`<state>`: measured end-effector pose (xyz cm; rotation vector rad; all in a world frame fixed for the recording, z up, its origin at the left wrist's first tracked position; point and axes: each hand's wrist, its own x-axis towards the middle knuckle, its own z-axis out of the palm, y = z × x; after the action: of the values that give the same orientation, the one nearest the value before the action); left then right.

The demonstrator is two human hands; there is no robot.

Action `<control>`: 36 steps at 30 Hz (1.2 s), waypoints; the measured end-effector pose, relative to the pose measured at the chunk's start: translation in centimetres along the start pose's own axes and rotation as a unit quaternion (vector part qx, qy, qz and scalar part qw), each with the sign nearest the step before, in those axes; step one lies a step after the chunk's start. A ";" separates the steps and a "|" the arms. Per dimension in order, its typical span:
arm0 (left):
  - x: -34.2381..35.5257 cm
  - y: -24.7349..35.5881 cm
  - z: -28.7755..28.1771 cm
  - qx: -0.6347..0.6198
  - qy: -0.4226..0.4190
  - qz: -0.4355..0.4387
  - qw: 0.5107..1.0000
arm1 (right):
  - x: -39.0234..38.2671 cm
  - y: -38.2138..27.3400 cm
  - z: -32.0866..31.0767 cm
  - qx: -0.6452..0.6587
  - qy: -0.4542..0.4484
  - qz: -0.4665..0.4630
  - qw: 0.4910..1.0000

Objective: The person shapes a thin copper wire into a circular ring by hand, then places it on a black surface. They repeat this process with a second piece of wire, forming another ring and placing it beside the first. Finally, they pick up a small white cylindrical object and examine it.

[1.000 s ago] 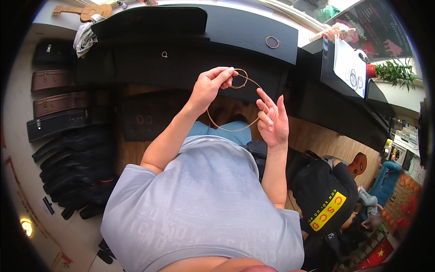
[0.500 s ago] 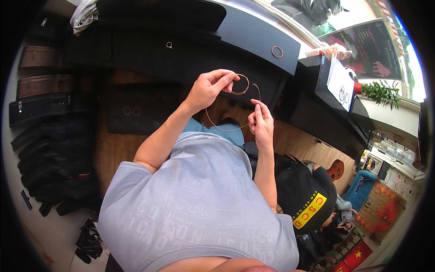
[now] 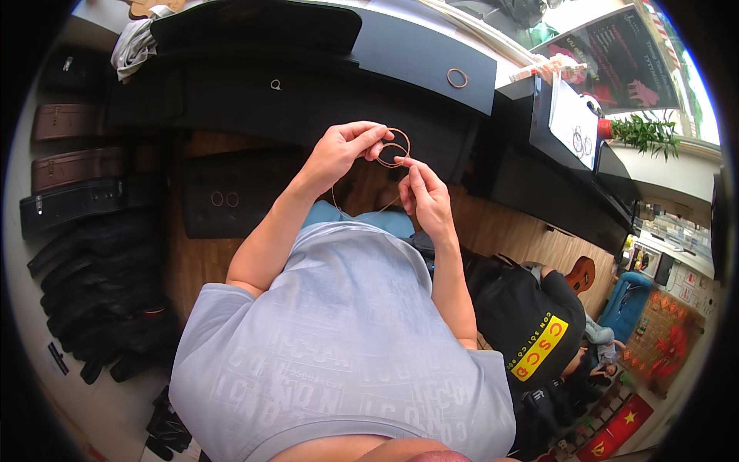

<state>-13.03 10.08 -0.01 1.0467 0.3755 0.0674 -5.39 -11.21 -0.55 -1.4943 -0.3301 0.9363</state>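
Note:
A thin copper-coloured guitar string [image 3: 409, 142] is looped into a ring between my hands, above my lap. My left hand [image 3: 336, 156] pinches the ring at its upper left side. My right hand [image 3: 428, 199] pinches the string at the ring's lower right, its fingertips close to the left hand's. A longer loose part of the string hangs below both hands toward the blue cloth over my legs. Where its ends lie, I cannot make out.
Ahead, a black table bears a copper-coloured coil [image 3: 448, 78] and a small silvery coil [image 3: 271, 85]. Two thin coils lie on a black padded bench [image 3: 254, 215]. More coils rest on a white sheet [image 3: 564, 123]. Instrument cases [image 3: 69, 164] line the left; a person in black [image 3: 500, 316] is close right.
My right hand has moved up and left to meet the ring, closing the gap to my left hand. The open loop has been drawn in, and the string now forms overlapping rings.

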 end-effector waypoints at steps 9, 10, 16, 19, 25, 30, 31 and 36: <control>0.6 -1.5 3.4 0.125 0.009 -0.044 0.991 | 0.1 -2.2 -0.4 -0.143 0.110 -0.084 0.980; 0.7 -1.4 3.8 0.132 0.012 -0.047 0.990 | 0.3 -1.9 -0.4 -0.138 0.130 -0.124 0.974; 1.6 -1.6 4.0 0.145 0.060 -0.017 0.987 | 0.5 -2.3 -2.9 0.098 0.212 -0.170 0.957; 2.0 -1.4 3.1 0.114 0.068 -0.008 0.991 | 0.2 -2.8 -6.2 0.295 0.158 -0.168 0.927; 1.7 -0.6 3.2 -0.011 0.048 -0.023 0.999 | -0.8 -4.0 -10.3 0.353 0.214 -0.175 0.894; 1.3 -0.1 2.4 -0.075 0.023 -0.010 0.997 | -1.4 -5.2 -12.7 0.337 0.226 -0.194 0.893; 1.2 0.0 2.1 -0.081 0.024 -0.006 0.996 | -1.5 -5.5 -13.0 0.330 0.230 -0.198 0.894; 0.8 0.6 0.6 -0.079 0.028 0.004 0.997 | -1.7 -7.5 -13.6 0.289 0.238 -0.229 0.898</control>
<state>-12.03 10.03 0.60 0.8923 0.4104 0.1322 5.61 -20.47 5.56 -0.9769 -0.0249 0.2304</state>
